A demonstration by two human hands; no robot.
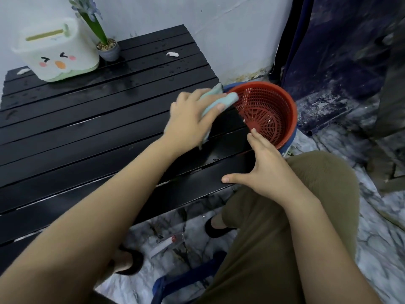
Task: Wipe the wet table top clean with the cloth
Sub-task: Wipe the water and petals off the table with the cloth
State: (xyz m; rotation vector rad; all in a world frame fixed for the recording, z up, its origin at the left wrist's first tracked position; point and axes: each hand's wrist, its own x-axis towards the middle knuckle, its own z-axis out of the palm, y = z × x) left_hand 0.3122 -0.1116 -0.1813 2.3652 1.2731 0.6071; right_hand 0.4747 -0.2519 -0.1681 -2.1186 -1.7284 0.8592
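The black slatted table top (87, 119) fills the left half of the view, with water drops on its far slats. My left hand (192, 119) presses a light blue-green cloth (221, 99) flat against the table's right edge, fingers stretched over it. My right hand (267, 167) lies open against the table's near right corner, fingers straight, thumb on the front edge, holding nothing.
A red plastic basket (271, 113) sits in a blue tub just past the table's right edge. At the back left stand a white box with a cartoon face (57, 53) and a small potted plant (107, 47). White scraps (172, 54) lie on the far slats.
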